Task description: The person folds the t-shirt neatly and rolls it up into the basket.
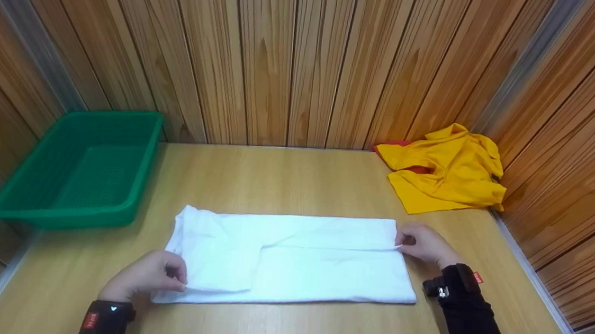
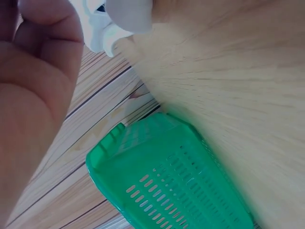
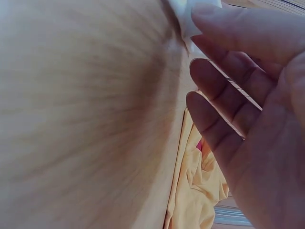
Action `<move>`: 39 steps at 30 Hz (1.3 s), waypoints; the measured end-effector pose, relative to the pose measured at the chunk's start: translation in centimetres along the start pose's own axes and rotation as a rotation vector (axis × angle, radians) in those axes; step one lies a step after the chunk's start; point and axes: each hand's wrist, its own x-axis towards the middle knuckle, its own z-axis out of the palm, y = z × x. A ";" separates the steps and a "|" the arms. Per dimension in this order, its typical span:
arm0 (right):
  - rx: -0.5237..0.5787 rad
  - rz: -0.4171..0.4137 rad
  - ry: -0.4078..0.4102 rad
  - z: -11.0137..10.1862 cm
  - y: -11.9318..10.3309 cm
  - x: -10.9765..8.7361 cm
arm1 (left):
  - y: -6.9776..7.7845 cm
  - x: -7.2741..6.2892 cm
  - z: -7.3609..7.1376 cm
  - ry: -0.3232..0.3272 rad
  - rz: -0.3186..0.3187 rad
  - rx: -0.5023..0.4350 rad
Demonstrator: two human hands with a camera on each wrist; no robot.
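Observation:
A white T-shirt lies on the table, folded into a long strip running left to right. A squarish flap that looks like a sleeve lies over its left part. My left hand pinches the near left corner of that flap between thumb and fingers. At the strip's right end, my right hand pinches the edge of an upper layer. In the right wrist view, the other fingers of that hand are loosely bent, apart from the cloth. The left fingertips' hold is hidden in the left wrist view.
A green plastic basket with slotted walls stands at the back left. A crumpled yellow garment lies at the back right, with a bit of red cloth under it. Wood-panelled walls enclose the table at the back and sides.

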 end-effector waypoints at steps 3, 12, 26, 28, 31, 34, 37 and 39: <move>-0.001 -0.006 0.000 0.1 0.1 0.0 | 0.0 0.1 0.0 -0.034 -0.026 0.004; -0.026 0.062 -0.040 0.1 -0.2 0.1 | 0.0 0.5 0.0 -0.086 -0.051 0.005; -0.072 0.078 0.079 0.7 -2.6 0.3 | 2.3 3.0 0.3 0.232 -0.096 0.205; -0.084 0.031 0.093 1.0 -3.3 0.5 | 2.5 3.5 0.9 0.293 -0.087 0.238; -0.095 -0.029 0.045 1.5 -4.2 0.7 | 2.6 3.8 1.8 0.322 -0.040 0.282; -0.074 -0.012 -0.058 2.0 -5.0 0.6 | 2.8 3.5 2.7 0.283 -0.053 0.290; -0.039 0.028 -0.145 2.5 -5.6 0.3 | 3.0 3.0 3.3 0.229 -0.072 0.294; -0.021 0.068 -0.175 2.9 -5.8 0.0 | 3.2 2.8 3.6 0.204 -0.072 0.316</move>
